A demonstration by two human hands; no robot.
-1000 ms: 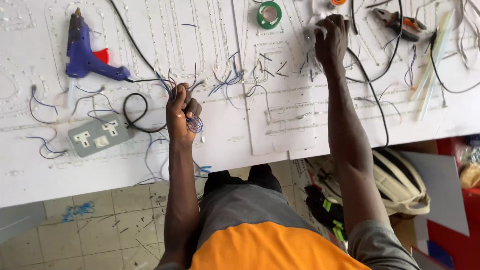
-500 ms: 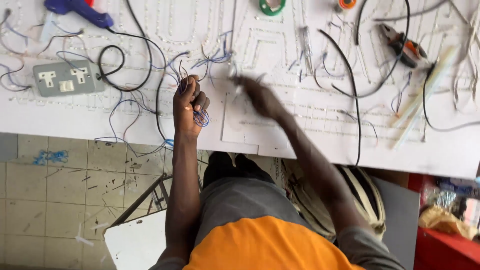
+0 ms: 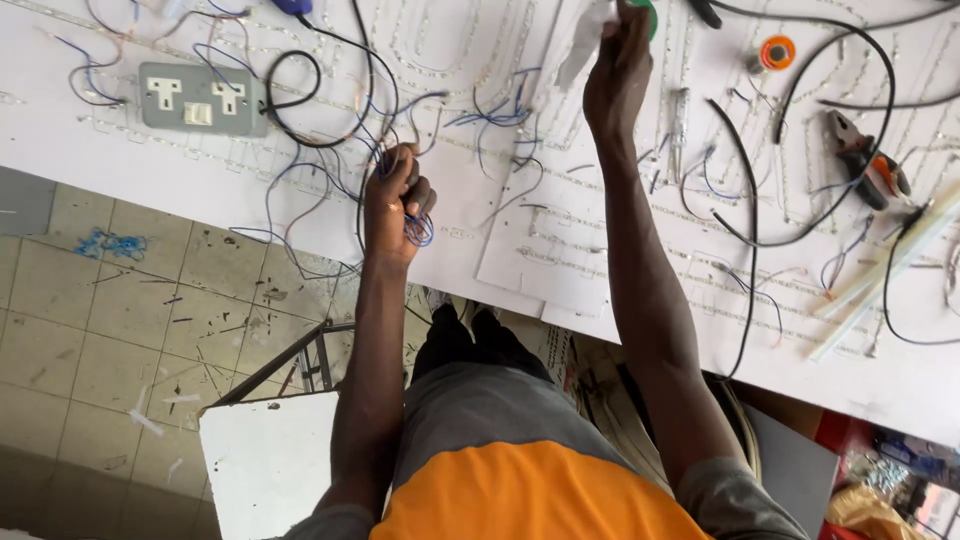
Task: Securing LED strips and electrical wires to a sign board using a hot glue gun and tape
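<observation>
Two hands over white work board (image 3: pixel 300 190). Left hand (image 3: pixel 398 203): fingers curled tight, gripping bundle of thin blue wires (image 3: pixel 418 230) at near edge of board. Right hand (image 3: pixel 618 70): arm stretched to far side, fingers closed on white paper sheet (image 3: pixel 585 45), green tape roll (image 3: pixel 648 15) just beyond fingertips. Grey twin socket (image 3: pixel 200 98) left of left hand. Black cable (image 3: pixel 810 215) loops right of right forearm. Orange spool (image 3: pixel 776 52) and pliers (image 3: pixel 865 160) further right.
</observation>
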